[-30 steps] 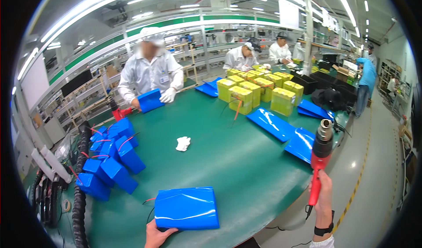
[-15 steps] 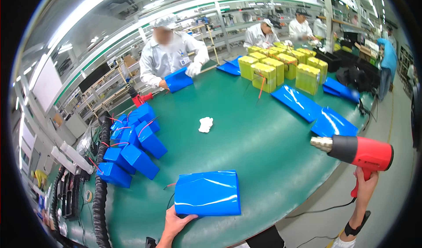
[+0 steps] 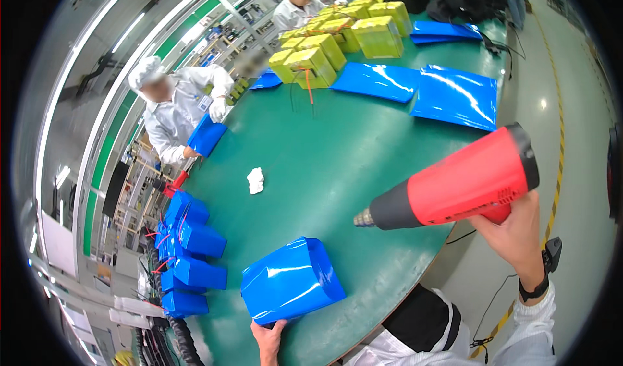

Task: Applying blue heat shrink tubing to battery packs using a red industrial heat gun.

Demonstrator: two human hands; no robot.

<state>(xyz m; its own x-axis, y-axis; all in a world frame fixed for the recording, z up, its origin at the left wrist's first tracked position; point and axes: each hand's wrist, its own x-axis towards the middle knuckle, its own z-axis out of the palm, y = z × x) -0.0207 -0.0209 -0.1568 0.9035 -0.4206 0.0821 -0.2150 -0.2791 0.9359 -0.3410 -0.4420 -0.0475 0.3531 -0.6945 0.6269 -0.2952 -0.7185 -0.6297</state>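
Note:
My right hand [image 3: 514, 231] is wrapped around the handle of a red and black heat gun [image 3: 464, 181], held above the table's right side. Its metal nozzle points left, toward a battery pack in a loose blue shrink sleeve [image 3: 285, 285], and a gap separates the two. My left hand [image 3: 267, 340] grips that sleeved pack at its near edge, with thumb and fingers partly hidden beneath it. The sleeve's right end is loose and folded, and its surface is glossy and wrinkled.
Several finished-looking blue packs [image 3: 198, 239] with red wires cluster at the left. Yellow battery blocks [image 3: 305, 67] stand at the back, near flat blue sleeves [image 3: 457, 97]. A crumpled white cloth [image 3: 256, 180] lies on the green table [image 3: 311, 171]. Across it, a co-worker [image 3: 178, 109] holds a blue sleeve.
The heat gun has moved left and closer to the blue-sleeved pack. My left hand has turned and tilted the pack, bringing its right end into sight. The whole view has swung rightward and down.

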